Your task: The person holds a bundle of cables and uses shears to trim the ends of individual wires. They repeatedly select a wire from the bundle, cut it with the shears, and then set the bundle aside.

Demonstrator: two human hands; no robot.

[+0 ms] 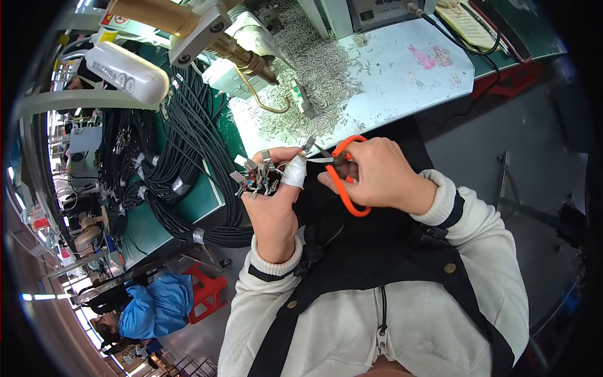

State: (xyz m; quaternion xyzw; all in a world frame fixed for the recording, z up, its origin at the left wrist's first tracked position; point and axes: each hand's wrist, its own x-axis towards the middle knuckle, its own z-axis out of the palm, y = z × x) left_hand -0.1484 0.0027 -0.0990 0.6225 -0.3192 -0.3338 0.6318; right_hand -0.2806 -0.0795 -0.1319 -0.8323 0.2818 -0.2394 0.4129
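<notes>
My left hand [271, 217] is closed around a cluster of small metal connectors [254, 177] with short wire ends, some red and blue. White tape [294, 173] wraps its thumb. A single metal connector [308, 144] sticks out past the thumb and fingertip. My right hand [391, 174] grips orange-handled scissors [347, 200], with fingers through the loops. Their blades point left and are spread beside the taped thumb, close to that connector. Whether they touch a wire there is too small to tell.
Ahead, a white board [402, 85] bears a heap of small silvery metal pieces [326, 69]. A machine head [251, 63] overhangs it. Bundles of black cables [182, 144] lie on the green table at left. A person in blue [157, 306] sits beyond, near a red stool [206, 292].
</notes>
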